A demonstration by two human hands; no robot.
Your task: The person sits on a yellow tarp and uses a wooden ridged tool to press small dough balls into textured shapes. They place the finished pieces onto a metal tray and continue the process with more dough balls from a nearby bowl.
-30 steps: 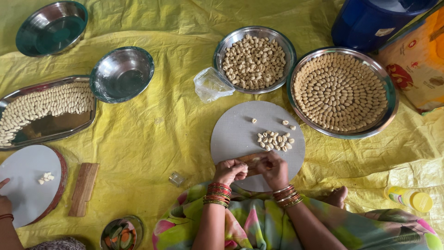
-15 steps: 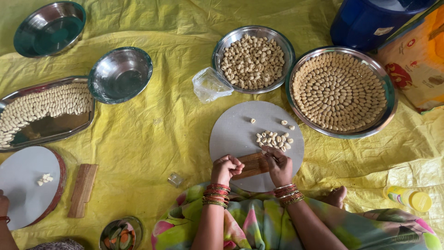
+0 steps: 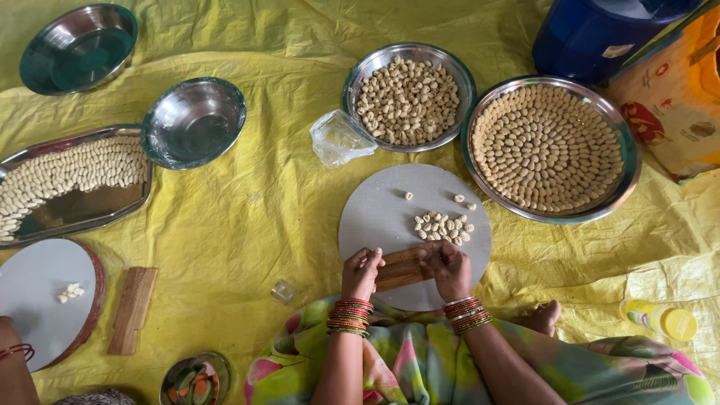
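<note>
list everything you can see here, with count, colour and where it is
ridged wooden board: 1, brown, held over near edge of round board
round board: 1, grey, centre
small dough pieces: one small pile plus a few strays, cream, on round board
steel bowl of pieces: 1, silver, upper centre
steel plate of arranged pieces: 1, silver, right
empty steel bowls: 2, silver, upper left
steel tray: 1, silver, left, rows of pieces
second round board: 1, grey, lower left
spare ridged board: 1, brown, beside it
yellow sheet: 1, underneath
left hand: on ridged board's left end
right hand: on its right end
</note>
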